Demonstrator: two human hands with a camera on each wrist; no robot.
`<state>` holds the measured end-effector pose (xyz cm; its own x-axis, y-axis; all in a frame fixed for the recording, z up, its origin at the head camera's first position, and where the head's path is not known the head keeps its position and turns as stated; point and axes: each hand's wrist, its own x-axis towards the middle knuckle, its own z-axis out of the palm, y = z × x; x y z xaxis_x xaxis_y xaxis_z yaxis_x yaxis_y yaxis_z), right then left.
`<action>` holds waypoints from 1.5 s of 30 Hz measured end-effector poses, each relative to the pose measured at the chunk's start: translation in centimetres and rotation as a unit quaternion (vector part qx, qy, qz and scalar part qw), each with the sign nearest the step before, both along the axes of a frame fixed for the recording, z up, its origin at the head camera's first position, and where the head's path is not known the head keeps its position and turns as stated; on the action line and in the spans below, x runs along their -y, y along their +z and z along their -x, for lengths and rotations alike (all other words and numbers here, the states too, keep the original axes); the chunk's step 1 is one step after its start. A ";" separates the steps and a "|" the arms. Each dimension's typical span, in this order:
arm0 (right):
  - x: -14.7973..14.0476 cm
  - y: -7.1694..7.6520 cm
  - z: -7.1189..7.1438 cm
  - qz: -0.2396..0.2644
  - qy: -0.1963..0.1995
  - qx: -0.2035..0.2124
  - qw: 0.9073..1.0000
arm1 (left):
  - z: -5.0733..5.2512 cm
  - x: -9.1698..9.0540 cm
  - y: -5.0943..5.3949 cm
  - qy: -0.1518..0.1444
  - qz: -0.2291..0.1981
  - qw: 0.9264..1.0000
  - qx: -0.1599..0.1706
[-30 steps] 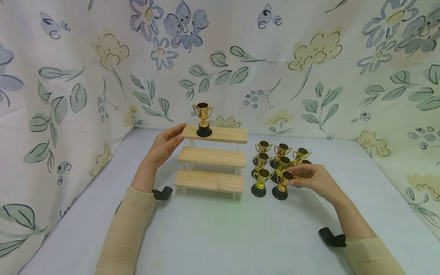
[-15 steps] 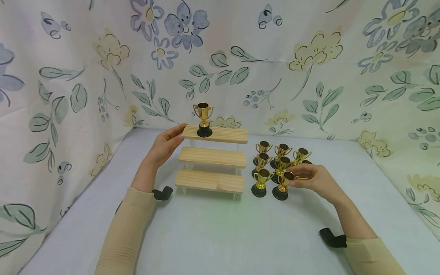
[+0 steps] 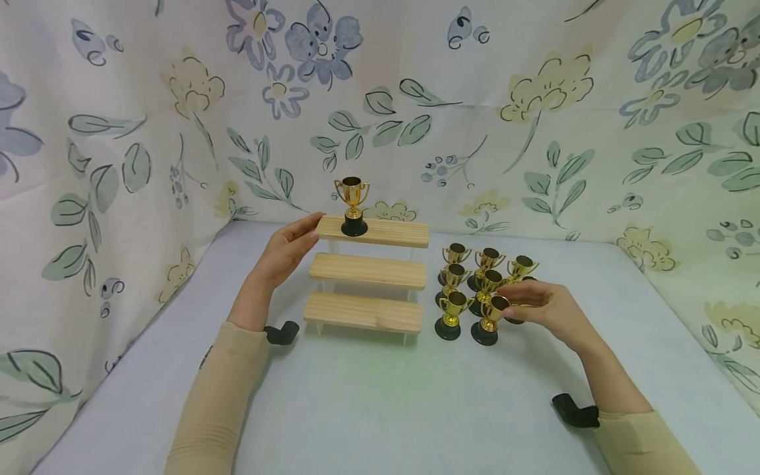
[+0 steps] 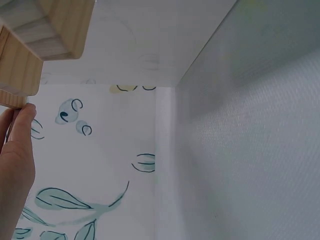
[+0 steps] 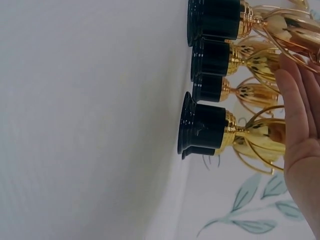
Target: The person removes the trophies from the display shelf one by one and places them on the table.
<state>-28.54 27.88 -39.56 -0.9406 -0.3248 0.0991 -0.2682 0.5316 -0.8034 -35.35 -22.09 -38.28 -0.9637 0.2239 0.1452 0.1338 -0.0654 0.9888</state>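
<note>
In the head view, a three-step display stand [image 3: 362,311] with wooden planks stands left of centre. One gold trophy cup [image 3: 353,192] on a black base is upright on its top plank. My left hand [image 3: 286,251] holds the left end of that plank, fingertips also seen against the wood in the left wrist view. My right hand [image 3: 543,307] grips the front right trophy cup [image 3: 494,310] by its right side, thumb in front and fingers behind. Its black base rests on the table. More gold trophy cups [image 3: 454,305] stand close beside and behind it, some partly hidden by the hand.
The table [image 3: 380,396] has a white cover. A floral cloth [image 3: 380,132] hangs behind and along both sides. Black wrist mounts [image 3: 282,334] stick out at both sleeves. The right hand's fingers [image 5: 295,105] are close to the neighbouring trophy cups.
My right hand's fingers have shifted very slightly to the right at the front right trophy cup, which stays in place. My left hand and the stand have not moved.
</note>
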 end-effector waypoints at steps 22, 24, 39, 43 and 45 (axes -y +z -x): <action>0.7 2.3 0.0 0.084 -0.030 -0.054 0.995 | 0.0 -0.1 0.1 0.000 -0.004 1.000 0.004; 1.1 2.7 0.1 0.093 -0.035 -0.060 0.993 | 0.0 -0.1 0.2 -0.001 -0.005 1.000 0.004; 6.2 9.1 1.6 0.166 -0.027 -0.105 0.980 | 0.0 -0.1 0.1 0.001 -0.005 1.000 0.004; 8.2 10.9 2.1 0.198 0.004 -0.115 0.973 | 0.1 -0.1 0.1 0.000 -0.004 1.000 0.004; 9.2 11.5 2.4 0.209 0.016 -0.115 0.971 | 0.1 -0.1 0.0 0.000 -0.004 1.000 0.004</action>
<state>-30.92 18.73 -28.01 -0.8677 -0.2399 0.4354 -0.4777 0.1599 -0.8638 -35.45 -22.02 -38.24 -0.9648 0.2231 0.1395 0.1262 -0.0730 0.9893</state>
